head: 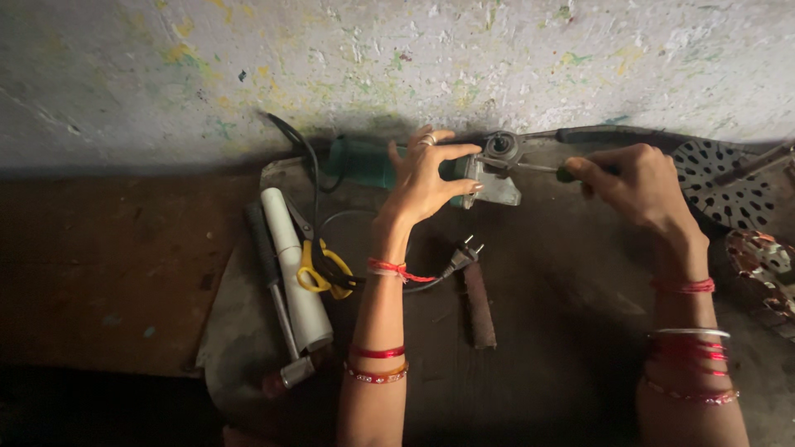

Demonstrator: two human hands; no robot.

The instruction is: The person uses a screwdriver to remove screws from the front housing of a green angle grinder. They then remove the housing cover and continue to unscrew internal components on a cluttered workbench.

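A green angle grinder [364, 161] lies on a dark work board [546, 298] by the wall, its metal head [499, 157] pointing right. My left hand [426, 178] grips the grinder's front end with spread fingers, a ring on one finger. My right hand [633, 182] is closed on a screwdriver with a dark green handle [571, 172]; its shaft reaches left to the grinder head. Both wrists wear red thread and bangles. The grinder's black cable [310, 161] loops down to a plug [464, 255] just below my left wrist.
Left of my left arm lie a white tube [294, 265], yellow-handled scissors [319, 269] and a long hammer-like tool [277, 298]. A brown bar [479, 305] lies near the plug. A perforated round metal disc [720, 182] and a wound motor part [762, 265] sit at the right edge.
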